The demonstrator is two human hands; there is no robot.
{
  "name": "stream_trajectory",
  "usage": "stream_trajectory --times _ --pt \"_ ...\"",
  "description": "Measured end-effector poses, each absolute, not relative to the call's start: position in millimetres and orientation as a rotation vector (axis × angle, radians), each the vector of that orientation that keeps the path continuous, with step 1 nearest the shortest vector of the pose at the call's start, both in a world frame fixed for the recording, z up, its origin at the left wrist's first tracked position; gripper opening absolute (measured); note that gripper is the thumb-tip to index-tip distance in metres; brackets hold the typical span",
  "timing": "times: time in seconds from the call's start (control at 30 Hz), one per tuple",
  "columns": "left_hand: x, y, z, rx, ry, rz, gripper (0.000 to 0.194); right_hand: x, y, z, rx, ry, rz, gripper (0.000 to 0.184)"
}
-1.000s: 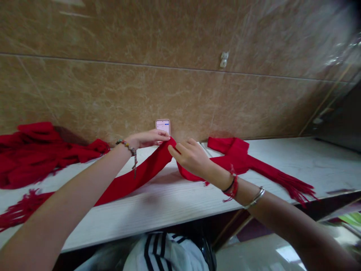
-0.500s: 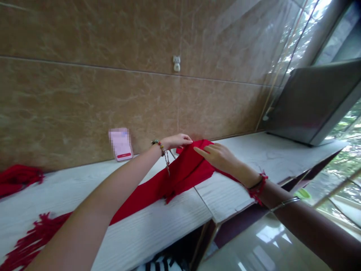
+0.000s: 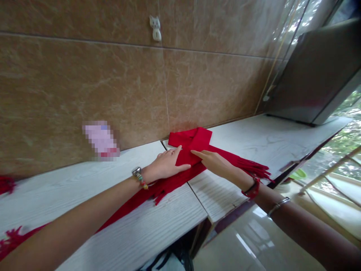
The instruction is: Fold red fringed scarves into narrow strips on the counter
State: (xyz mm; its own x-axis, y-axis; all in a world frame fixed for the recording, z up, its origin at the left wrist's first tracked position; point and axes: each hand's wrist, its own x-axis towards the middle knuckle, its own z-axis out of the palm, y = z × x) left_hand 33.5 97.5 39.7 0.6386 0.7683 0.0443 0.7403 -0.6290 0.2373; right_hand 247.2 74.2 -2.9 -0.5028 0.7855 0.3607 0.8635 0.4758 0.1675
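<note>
Red fringed scarf cloth (image 3: 201, 138) lies on the white worktop, in overlapping folds at the centre, with one tasselled end (image 3: 255, 167) pointing right. A long strip of it runs down to the left beneath my forearm, to another fringe (image 3: 11, 241). My left hand (image 3: 166, 164) rests on the folds with thumb and fingers apart, wearing a beaded bracelet. Opposite it, my right hand (image 3: 216, 162) touches the cloth, its index finger stretched toward the left hand and its other fingers partly hidden. Whether this is one scarf or more I cannot tell.
A phone with a blurred-out screen (image 3: 101, 141) leans against the brown tiled wall. More red fabric (image 3: 6, 185) lies at the far left. A large grey box-like appliance (image 3: 313, 75) stands at the right end of the worktop (image 3: 135, 229), which has a seam near the middle.
My view has turned to the right. Both hands moved along the strip onto the folded part; the raised cloth between them now lies flat, and my left hand has gone from pinching to spread.
</note>
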Motion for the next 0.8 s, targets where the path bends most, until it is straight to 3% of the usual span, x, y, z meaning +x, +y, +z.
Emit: stream_trajectory --times 0.1,0.27,0.47,0.67,0.8 --pt "15 73 33 2.754 1.274 0.103 0.087 237 69 3 -1.410 -2.436 -0.367 0.055" --pt "-29 61 39 2.742 1.299 -0.138 0.079 196 47 13 -1.402 -2.481 -0.281 0.050" --pt "-76 48 48 2.733 1.424 -0.112 0.084 158 35 37 -1.414 -2.474 -0.479 0.044" --pt "-78 29 38 2.921 1.495 0.124 0.054 152 41 65 -1.302 -2.448 -0.686 0.038" --pt "-72 20 48 2.977 1.613 0.135 0.063 157 38 77 -1.187 -2.419 -0.857 0.037"
